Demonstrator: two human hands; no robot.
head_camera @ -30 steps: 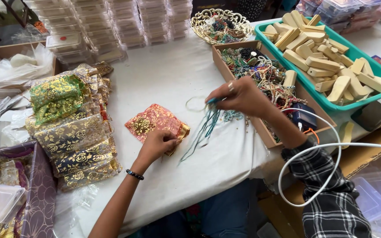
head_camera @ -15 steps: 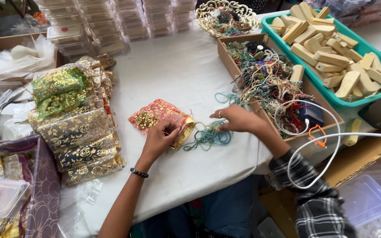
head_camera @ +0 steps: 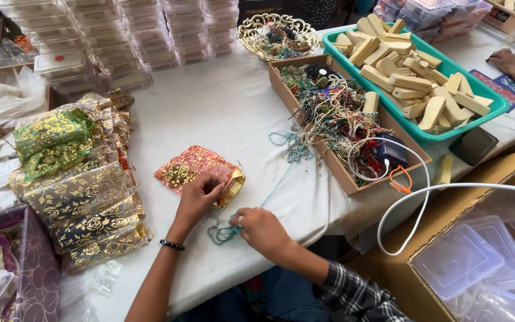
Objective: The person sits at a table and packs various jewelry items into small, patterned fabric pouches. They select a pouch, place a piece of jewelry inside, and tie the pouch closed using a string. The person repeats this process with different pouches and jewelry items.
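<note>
On a white table (head_camera: 233, 113), the left hand (head_camera: 195, 200) pinched open the mouth of a red-and-gold pouch (head_camera: 195, 170) while the right hand (head_camera: 263, 229) closed around bunched teal cord (head_camera: 222, 232) (apparently mid-filling), needing careful feeding inward.

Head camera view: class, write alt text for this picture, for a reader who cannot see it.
A person's left hand holds open a red and gold drawstring pouch on a white table while the right hand bunches teal cord beside it. A stack of patterned pouches lies to the left; a cardboard box of tangled jewellery and a green tray of wooden blocks sit to the right.
</note>
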